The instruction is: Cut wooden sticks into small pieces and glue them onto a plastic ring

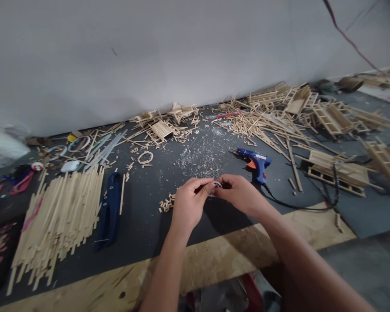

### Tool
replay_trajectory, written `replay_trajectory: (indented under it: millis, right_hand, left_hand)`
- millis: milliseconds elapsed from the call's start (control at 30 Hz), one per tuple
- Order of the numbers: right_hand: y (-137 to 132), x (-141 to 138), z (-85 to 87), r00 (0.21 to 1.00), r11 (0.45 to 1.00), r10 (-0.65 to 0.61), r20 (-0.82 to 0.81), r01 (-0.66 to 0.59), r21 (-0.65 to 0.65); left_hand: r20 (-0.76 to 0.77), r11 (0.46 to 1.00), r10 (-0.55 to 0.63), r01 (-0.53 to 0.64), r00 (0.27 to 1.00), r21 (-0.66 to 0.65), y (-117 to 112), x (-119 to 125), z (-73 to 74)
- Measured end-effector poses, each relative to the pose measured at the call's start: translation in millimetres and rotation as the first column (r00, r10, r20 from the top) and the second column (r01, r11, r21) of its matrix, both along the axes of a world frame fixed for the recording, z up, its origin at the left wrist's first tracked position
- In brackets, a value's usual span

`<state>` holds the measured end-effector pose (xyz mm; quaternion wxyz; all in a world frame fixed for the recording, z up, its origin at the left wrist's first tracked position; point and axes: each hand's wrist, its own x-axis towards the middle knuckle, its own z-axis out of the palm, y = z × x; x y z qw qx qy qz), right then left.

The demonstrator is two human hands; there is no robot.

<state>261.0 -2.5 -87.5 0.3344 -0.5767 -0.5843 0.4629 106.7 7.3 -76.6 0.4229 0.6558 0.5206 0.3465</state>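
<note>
My left hand (pixel 189 200) and my right hand (pixel 238 193) meet above the dark work mat (pixel 143 216), fingers pinched together. Between the fingertips of both hands sits a small pale ring-shaped piece (pixel 216 185), too small to name. A little heap of short wooden bits (pixel 167 203) lies just left of my left hand. A blue hot glue gun (pixel 255 162) with an orange trigger lies right behind my right hand, its black cord (pixel 305 207) trailing right.
A big pile of flat wooden sticks (pixel 56 216) lies at the left, with dark blue cutters (pixel 109 211) beside it. Stick-built frames and ladders (pixel 331 117) crowd the back right. A small wooden ring (pixel 145 157) and glue crumbs lie mid-mat. A plywood edge (pixel 214 260) runs in front.
</note>
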Motion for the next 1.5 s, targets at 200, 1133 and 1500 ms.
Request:
replay_trajectory:
  millis: [200, 1133, 1500]
  right_hand:
    - [-0.2, -1.1, -1.7, 0.981, 0.993, -0.071, -0.183, 0.087, 0.08]
    - [-3.3, 0.6, 5.7, 0.993, 0.987, -0.047, -0.113, 0.064, 0.15]
    - [-4.5, 1.3, 8.1, 0.97, 0.998, -0.041, -0.241, 0.051, 0.035]
  left_hand:
    - [0.223, 0.984, 0.083, -0.045, 0.971, -0.17, -2.2, -5.4, 2.5]
    - [-0.01, 0.967, -0.108, 0.108, 0.994, 0.229, -9.0, -5.1, 2.0]
    - [-0.079, 0.982, 0.143, -0.132, 0.986, 0.133, -4.2, -6.4, 3.4]
